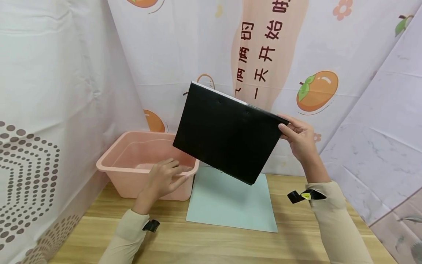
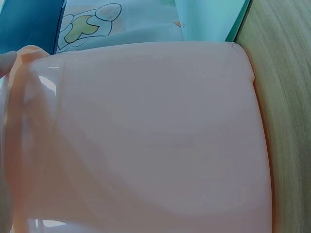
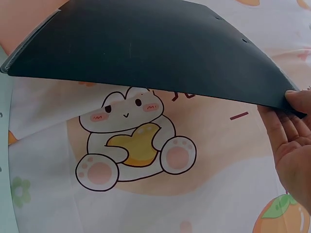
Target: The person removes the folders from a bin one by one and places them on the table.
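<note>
A thin black folder [image 1: 227, 132] with a pale strip along its upper edge hangs tilted in the air. My right hand [image 1: 300, 139] pinches it at its upper right corner, thumb on the near face and fingers behind. In the right wrist view the folder [image 3: 136, 48] spans the top, its corner between thumb and fingers. My left hand [image 1: 163, 179] lies over the front rim of a pink plastic basin [image 1: 132, 181], near its right corner, fingers loosely bent. The basin's side [image 2: 155, 136] fills the left wrist view, with a fingertip [image 2: 6, 63] at the rim.
A pale green sheet [image 1: 230, 205] lies flat on the wooden table [image 1: 165, 238], right of the basin and below the folder. A patterned white curtain [image 1: 204, 36] hangs behind the table, with more fabric [image 1: 49, 73] along the left.
</note>
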